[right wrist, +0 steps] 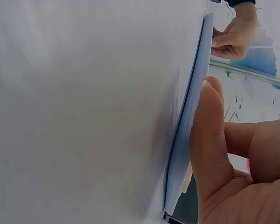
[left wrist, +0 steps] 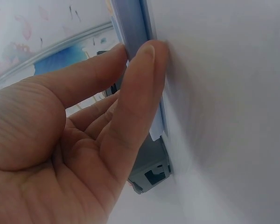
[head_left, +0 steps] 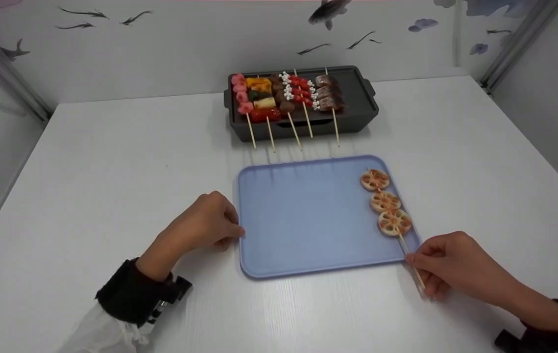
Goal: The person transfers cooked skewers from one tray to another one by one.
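A blue rectangular tray lies on the white table. My left hand pinches its left rim; the left wrist view shows the thumb and a finger at that rim. Along the tray's right side lies a lotus root skewer, its stick reaching past the front right corner. There my right hand pinches the stick between thumb and fingers, close against the tray rim. In the right wrist view, the fingers hide the pinched part of the stick.
Behind the tray stands a dark grill holding several skewers, among them a pink one, a mixed one and a brown meat one. Their sticks jut forward. White patterned panels enclose the table.
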Demonstrator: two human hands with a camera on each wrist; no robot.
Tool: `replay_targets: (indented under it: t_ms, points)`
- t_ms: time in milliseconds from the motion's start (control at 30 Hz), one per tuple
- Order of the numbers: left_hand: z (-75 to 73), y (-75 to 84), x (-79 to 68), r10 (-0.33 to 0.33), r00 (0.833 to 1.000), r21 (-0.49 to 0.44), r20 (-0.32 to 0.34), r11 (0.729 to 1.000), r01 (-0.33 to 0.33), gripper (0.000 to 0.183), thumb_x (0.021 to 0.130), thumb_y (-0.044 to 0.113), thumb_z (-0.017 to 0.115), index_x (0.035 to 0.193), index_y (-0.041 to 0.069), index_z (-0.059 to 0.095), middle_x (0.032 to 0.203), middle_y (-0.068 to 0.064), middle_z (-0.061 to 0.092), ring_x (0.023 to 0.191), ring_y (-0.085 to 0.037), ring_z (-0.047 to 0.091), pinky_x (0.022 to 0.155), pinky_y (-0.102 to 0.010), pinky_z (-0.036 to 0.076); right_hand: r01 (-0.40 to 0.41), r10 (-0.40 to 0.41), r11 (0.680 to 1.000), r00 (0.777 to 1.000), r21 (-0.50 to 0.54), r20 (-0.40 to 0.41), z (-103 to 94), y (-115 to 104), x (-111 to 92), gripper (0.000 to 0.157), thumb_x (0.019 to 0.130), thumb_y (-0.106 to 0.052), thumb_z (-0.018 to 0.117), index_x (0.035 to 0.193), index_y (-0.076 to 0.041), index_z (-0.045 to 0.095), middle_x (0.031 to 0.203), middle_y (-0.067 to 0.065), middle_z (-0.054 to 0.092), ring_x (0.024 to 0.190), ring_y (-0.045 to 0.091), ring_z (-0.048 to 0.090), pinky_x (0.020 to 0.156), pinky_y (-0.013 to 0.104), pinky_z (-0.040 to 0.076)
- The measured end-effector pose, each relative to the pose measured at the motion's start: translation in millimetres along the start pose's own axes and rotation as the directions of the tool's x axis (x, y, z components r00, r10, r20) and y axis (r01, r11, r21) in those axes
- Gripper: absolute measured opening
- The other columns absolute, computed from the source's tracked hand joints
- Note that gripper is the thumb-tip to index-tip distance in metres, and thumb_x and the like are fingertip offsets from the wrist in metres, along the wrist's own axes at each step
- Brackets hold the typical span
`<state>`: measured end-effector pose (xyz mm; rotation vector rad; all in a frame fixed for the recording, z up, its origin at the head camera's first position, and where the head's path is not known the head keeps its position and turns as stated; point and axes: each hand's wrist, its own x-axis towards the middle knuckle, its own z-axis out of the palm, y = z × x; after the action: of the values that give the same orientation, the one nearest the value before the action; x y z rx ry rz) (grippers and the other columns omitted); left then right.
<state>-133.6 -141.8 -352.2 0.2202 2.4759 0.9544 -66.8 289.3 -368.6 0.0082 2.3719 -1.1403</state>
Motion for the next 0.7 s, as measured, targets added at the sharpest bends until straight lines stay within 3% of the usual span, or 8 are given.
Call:
replay_targets:
  t_ms: [267, 467, 600, 700]
  points:
    - [0.1, -0.5, -0.1, 0.009, 1.0, 0.01, -0.008, 1.0, -0.009, 0.02, 0.089, 0.009, 0.076, 0.069, 0.005, 0.073, 0.058, -0.005, 0.063, 0.051, -0.013, 0.053, 0.052, -0.025, 0.041, -0.014, 0.014, 1.0, 1.0, 0.004, -0.01, -0.3, -1, 0, 0.034, 0.097, -0.033, 0.071, 0.089, 0.0, 0.069, 0.069, 0.009, 0.066, 0.06, 0.026, 0.069, 0.056, 0.036, 0.059]
    - [0.2, -1.2, -0.5, 0.014, 1.0, -0.002, -0.005, 1.0, -0.014, 0.021, 0.089, 0.009, 0.076, 0.069, 0.004, 0.073, 0.058, -0.005, 0.063, 0.051, -0.013, 0.053, 0.052, -0.025, 0.041, -0.005, -0.004, 0.997, 0.993, -0.071, -0.118, -2.2, -6, -2, 0.034, 0.098, -0.035, 0.07, 0.092, -0.002, 0.071, 0.069, 0.008, 0.066, 0.053, 0.026, 0.065, 0.049, 0.036, 0.056]
    - [-0.1, -0.9, -1.1, 0.017, 1.0, -0.012, -0.002, 1.0, -0.017, 0.02, 0.089, 0.008, 0.075, 0.069, 0.004, 0.073, 0.058, -0.006, 0.064, 0.051, -0.014, 0.054, 0.053, -0.025, 0.042, 0.051, -0.094, 0.98, 0.97, -0.191, -0.223, -5.4, -15, -4, 0.032, 0.1, -0.035, 0.068, 0.094, -0.004, 0.073, 0.071, 0.005, 0.066, 0.054, 0.021, 0.064, 0.046, 0.032, 0.051]
    - [-0.3, -0.7, -1.4, 0.014, 1.0, -0.019, -0.001, 1.0, -0.014, 0.019, 0.088, 0.007, 0.075, 0.07, 0.003, 0.073, 0.059, -0.007, 0.065, 0.052, -0.014, 0.057, 0.053, -0.025, 0.043, 0.139, -0.232, 0.943, 0.926, -0.302, -0.298, -7.4, -23, -3, 0.027, 0.099, -0.032, 0.069, 0.094, -0.006, 0.075, 0.07, 0.001, 0.067, 0.055, 0.016, 0.063, 0.044, 0.029, 0.046]
